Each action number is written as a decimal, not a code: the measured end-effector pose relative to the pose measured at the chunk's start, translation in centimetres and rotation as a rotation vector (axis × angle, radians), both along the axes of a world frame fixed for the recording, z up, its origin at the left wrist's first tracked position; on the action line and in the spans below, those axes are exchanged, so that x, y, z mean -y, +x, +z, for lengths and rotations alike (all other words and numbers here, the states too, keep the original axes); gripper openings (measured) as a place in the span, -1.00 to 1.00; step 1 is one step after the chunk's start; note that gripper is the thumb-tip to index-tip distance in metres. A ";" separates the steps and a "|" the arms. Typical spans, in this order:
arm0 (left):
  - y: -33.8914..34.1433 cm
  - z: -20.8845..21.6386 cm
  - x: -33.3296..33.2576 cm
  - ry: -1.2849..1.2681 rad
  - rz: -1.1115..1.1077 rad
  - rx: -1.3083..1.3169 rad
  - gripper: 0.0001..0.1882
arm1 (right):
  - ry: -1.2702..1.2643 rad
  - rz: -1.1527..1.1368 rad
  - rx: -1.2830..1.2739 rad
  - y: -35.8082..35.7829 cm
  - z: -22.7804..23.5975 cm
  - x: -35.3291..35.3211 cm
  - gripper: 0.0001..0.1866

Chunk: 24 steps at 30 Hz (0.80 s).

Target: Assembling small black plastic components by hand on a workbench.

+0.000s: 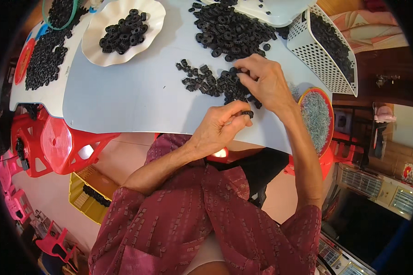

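My left hand [220, 126] rests at the near edge of the white table [137, 96], its fingers pinched on a small black rubber ring [248, 113]. My right hand [264, 82] lies just beyond it, fingertips down in a loose scatter of black rings [206, 82]; whether it grips one I cannot tell. A larger heap of the same rings [229, 32] lies further back. A white scalloped plate [124, 32] at the back left holds a small pile of rings.
A white perforated basket [326, 50] with black rings stands at the right. An orange bowl [316, 114] of small grey pieces sits by my right wrist. More rings cover the table's left end [46, 55]. Red plastic stools [59, 146] and a yellow crate [85, 197] stand below.
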State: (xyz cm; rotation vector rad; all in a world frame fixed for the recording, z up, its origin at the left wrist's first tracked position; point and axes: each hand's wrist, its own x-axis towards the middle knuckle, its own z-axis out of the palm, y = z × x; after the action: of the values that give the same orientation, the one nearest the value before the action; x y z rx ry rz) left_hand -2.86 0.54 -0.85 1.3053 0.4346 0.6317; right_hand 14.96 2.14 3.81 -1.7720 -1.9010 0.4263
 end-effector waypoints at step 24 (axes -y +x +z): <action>0.1 0.1 0.0 -0.019 -0.017 -0.064 -0.77 | 0.028 -0.080 0.028 1.5 -0.3 1.2 -0.87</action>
State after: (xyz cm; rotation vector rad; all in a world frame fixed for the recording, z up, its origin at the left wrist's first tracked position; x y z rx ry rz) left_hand -2.73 0.50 -0.78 1.3122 0.4806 0.5717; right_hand 16.45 0.94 3.53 -1.8378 -1.8389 0.3461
